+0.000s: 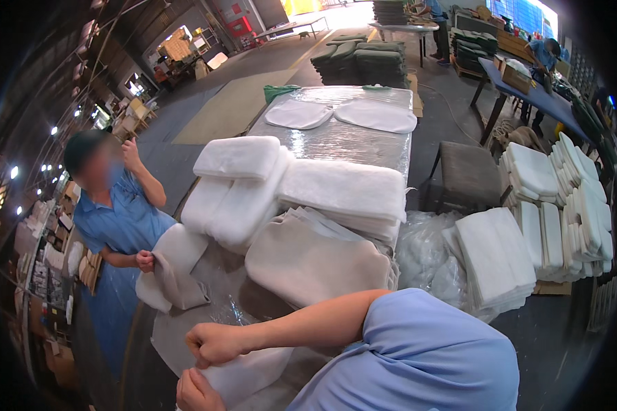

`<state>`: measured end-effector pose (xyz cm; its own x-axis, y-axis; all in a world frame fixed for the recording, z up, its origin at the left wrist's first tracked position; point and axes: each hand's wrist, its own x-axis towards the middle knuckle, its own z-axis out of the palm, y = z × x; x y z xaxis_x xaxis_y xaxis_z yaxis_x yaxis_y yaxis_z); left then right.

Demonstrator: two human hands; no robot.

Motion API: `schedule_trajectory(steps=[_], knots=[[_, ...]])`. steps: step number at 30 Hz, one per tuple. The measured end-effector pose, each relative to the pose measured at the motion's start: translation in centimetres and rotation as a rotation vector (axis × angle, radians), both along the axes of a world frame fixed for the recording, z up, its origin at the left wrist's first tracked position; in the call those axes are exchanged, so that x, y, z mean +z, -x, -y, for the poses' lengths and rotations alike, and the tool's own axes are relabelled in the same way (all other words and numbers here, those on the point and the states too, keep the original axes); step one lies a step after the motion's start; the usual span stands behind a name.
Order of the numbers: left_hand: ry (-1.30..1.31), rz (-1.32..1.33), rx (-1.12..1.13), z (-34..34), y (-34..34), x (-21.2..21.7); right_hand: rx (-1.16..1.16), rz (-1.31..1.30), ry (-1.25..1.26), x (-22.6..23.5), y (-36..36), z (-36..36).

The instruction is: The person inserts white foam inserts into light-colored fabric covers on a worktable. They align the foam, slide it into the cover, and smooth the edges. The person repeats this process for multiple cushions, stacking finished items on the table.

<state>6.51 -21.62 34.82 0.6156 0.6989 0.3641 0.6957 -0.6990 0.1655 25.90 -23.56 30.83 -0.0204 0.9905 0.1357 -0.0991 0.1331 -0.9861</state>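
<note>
Low in the head view, my right hand (216, 344) is closed in a fist over the edge of a pale fabric cover (257, 373). What its fingers pinch, if anything, is hidden. Just below it, my left hand (199, 392) has its fingers closed on the same cover's edge; the picture's rim cuts off part of this hand. The cover lies on the plastic-wrapped table, partly behind my right forearm. Beyond my forearm sits a stack of grey-beige fabric covers (315, 264).
At the left a co-worker (127, 205) grips a grey-and-white cover (175, 270), other hand raised. White padding stacks (343, 188) and two white oval pieces (298, 114) lie on the table. A dark stool (466, 175), a clear plastic bag (425, 250) and more padding (497, 253) stand right.
</note>
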Motion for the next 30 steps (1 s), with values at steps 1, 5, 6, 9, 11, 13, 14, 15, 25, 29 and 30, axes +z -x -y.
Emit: schedule_trajectory(steps=[1,5,6,9,11,13,14,15,25,29,30], knots=[[0.004,-0.007,0.013,-0.2,0.5,-0.2,0.006,0.044,-0.011,0.4,0.2,0.2],[0.023,-0.053,0.059,-0.9,2.2,-1.0,0.027,0.323,-0.088,1.1,0.0,1.5],[0.051,-0.056,0.041,-0.7,2.0,-0.9,0.056,0.331,-0.091,0.8,-0.1,1.4],[0.115,-0.06,0.005,0.3,1.5,-0.1,0.132,0.305,-0.066,0.2,-0.4,1.1],[0.129,-0.059,-0.006,0.7,1.2,0.2,0.165,0.227,-0.004,-0.1,-0.2,1.1],[0.107,-0.047,-0.036,0.8,1.0,0.4,0.154,0.044,0.102,-0.9,0.4,1.0],[0.096,-0.04,-0.053,0.8,0.9,0.5,0.147,-0.047,0.155,-1.2,0.5,0.9],[0.104,-0.05,-0.038,0.8,0.8,0.6,0.121,-0.034,0.15,-1.2,0.5,1.1],[-0.266,0.2,-0.336,4.5,-0.9,1.4,0.008,0.058,0.009,-3.0,0.5,-1.5],[-0.363,0.101,-0.399,5.7,-1.6,-0.6,-0.008,-0.113,0.112,-2.7,0.1,-0.4],[-0.328,0.129,-0.353,5.7,-1.5,-1.0,-0.008,-0.107,0.119,-2.4,-0.2,-0.1]])
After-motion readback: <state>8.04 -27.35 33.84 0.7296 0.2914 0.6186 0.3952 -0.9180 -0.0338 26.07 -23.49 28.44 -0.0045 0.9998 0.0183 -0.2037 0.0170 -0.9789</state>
